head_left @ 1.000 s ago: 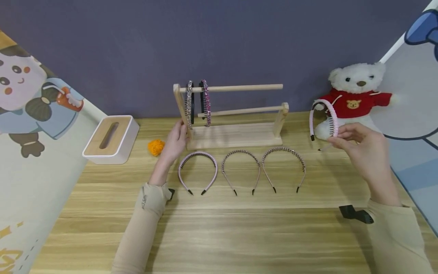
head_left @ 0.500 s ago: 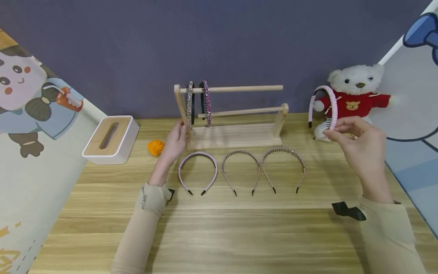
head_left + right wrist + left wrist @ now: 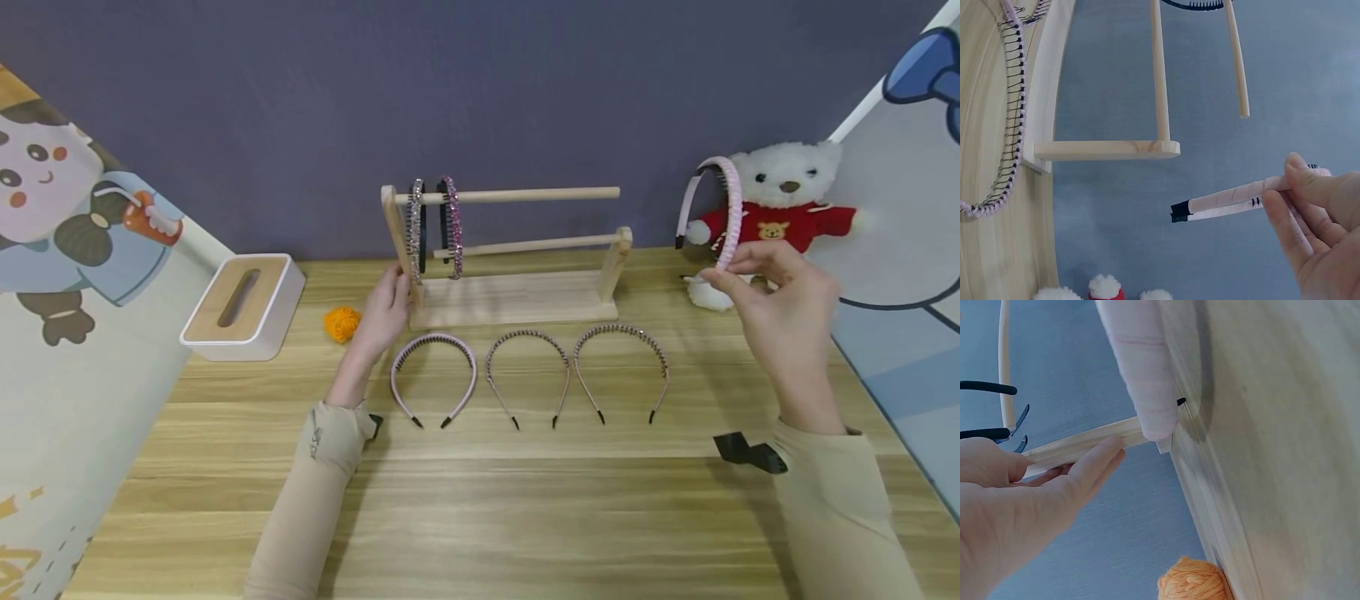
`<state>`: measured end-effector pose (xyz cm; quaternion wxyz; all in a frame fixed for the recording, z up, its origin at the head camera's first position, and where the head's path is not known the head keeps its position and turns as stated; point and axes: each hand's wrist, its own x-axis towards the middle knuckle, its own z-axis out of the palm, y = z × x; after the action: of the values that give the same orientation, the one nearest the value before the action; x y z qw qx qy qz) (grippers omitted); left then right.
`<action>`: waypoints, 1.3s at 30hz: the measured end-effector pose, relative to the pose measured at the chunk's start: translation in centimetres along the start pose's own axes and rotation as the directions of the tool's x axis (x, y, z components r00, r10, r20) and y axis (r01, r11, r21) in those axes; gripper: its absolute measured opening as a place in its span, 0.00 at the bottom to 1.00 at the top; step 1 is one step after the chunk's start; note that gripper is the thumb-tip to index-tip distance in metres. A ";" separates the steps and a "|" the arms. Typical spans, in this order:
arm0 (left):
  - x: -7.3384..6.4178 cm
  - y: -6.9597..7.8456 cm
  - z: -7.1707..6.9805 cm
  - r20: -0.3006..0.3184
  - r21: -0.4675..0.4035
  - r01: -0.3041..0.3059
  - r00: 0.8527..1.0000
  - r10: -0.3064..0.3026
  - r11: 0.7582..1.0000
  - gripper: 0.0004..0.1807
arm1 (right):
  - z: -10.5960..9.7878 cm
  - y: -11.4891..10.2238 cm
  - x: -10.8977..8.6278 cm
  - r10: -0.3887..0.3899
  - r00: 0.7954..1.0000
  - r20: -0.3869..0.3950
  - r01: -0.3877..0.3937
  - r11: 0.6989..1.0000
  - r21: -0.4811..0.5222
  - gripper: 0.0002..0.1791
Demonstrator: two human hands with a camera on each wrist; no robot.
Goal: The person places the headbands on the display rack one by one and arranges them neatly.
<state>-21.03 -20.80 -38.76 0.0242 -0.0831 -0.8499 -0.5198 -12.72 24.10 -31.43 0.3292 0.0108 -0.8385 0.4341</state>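
Observation:
My right hand (image 3: 787,325) pinches a pale pink wrapped headband (image 3: 733,217) near one end, holding it raised in front of the teddy bear. In the right wrist view the headband (image 3: 1229,197) shows its black tips, between thumb and fingers. My left hand (image 3: 386,312) grips the left post (image 3: 1085,437) of a wooden headband rack (image 3: 517,296). On the rack's upper rod hang a silver rhinestone headband (image 3: 415,229) and a pink rhinestone headband (image 3: 453,225). In front lie a smooth pink headband (image 3: 433,336) and two thin beaded headbands, one middle (image 3: 527,331), one right (image 3: 621,326).
A white tissue box (image 3: 243,304) with a wooden lid stands at the left, near an orange yarn ball (image 3: 342,324). The white teddy bear (image 3: 783,179) in a red top sits at the back right. A dark wall (image 3: 300,125) rises behind the rack.
My right hand has lifted the pale pink headband higher and shifted slightly left, turning the headband a little. The left hand stays on the rack post.

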 end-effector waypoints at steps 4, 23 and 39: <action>0.0 -0.1 0.0 -0.001 -0.011 0.008 1.000 -0.008 1.000 0.24 | 0.3 -0.4 0.2 -0.007 1.000 -0.009 0.007 1.000 -0.001 0.15; 0.1 0.0 0.0 0.007 -0.011 0.002 1.000 -0.002 1.000 0.25 | 1.4 -2.6 0.9 -0.035 0.999 0.010 0.034 0.997 0.072 0.14; -0.1 0.1 -0.1 -0.005 0.005 0.006 1.000 -0.006 1.000 0.26 | 3.2 -3.9 1.0 -0.048 0.998 0.051 0.043 0.994 0.102 0.13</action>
<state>-20.92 -20.83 -38.71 0.0252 -0.0793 -0.8515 -0.5178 -14.10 19.60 -29.39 0.3156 0.0580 -0.8236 0.4676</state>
